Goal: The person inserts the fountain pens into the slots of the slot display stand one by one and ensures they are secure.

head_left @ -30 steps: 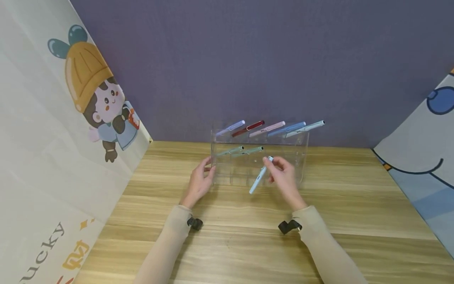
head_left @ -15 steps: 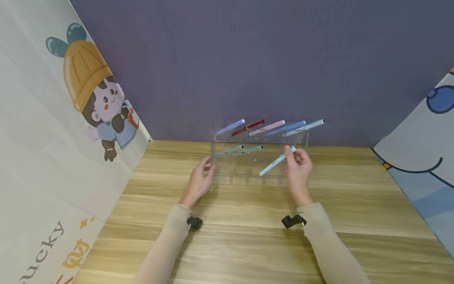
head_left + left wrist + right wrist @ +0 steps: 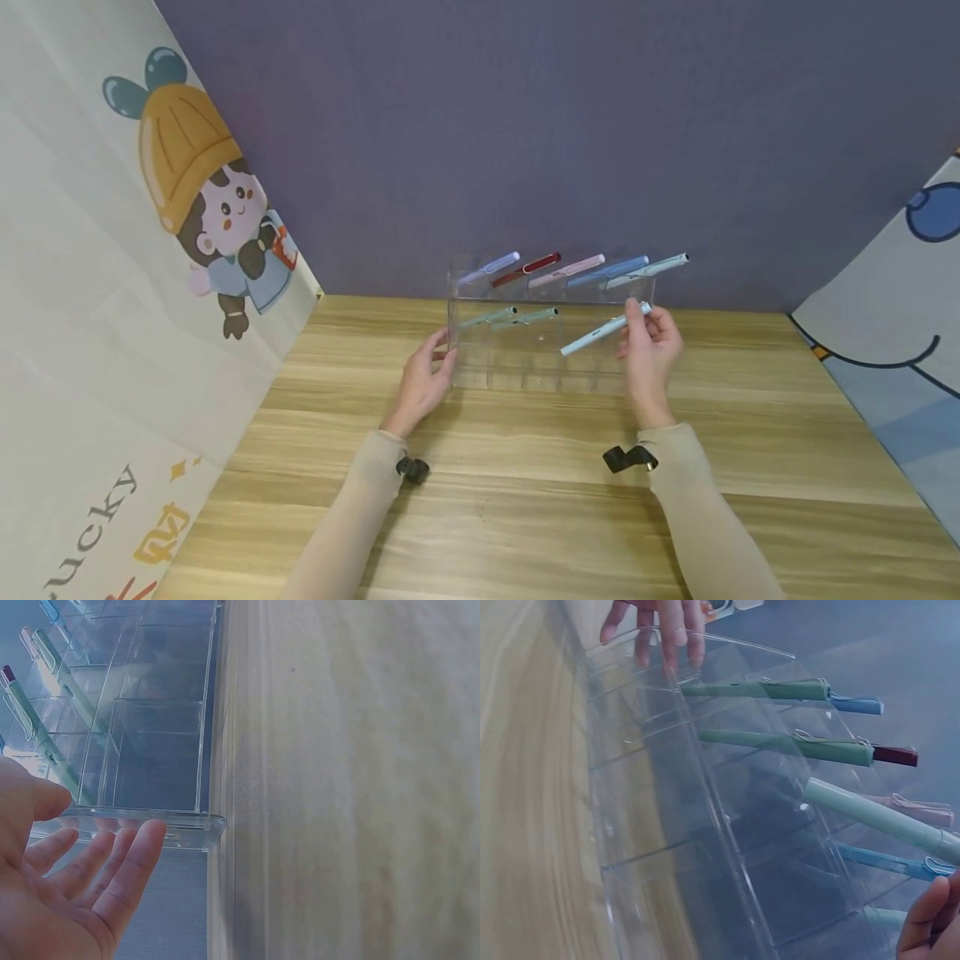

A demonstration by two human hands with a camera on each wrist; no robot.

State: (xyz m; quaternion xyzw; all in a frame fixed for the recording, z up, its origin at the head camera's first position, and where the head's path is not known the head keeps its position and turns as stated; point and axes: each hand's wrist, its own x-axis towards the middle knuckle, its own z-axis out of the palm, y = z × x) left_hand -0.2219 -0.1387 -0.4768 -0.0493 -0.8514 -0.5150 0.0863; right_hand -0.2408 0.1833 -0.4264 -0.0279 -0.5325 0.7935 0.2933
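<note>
A clear plastic pen rack (image 3: 551,301) stands on the table by the back wall. My left hand (image 3: 423,383) is at its left end, fingers fairly straight against the side panel (image 3: 142,815). With thumb and fingers, my right hand (image 3: 651,358) pinches a pale blue pen (image 3: 596,336) near its clip end. The pen slants, its free end pointing left and down, in front of the rack's right half; the right wrist view shows that pen (image 3: 870,814) over the compartments. Two green pens (image 3: 489,317) lie in the lower tier's left slots.
Along the top tier lean a lilac pen (image 3: 489,268), a dark red pen (image 3: 527,269), a pink pen (image 3: 567,271), a blue pen (image 3: 609,271) and a pale blue-green pen (image 3: 648,271). A purple-grey wall (image 3: 555,125) rises behind the wooden table (image 3: 517,500).
My right hand has moved right and toward the rack with the pale blue pen, which has swung from steep to a flatter slant. My left hand stays at the rack's left end.
</note>
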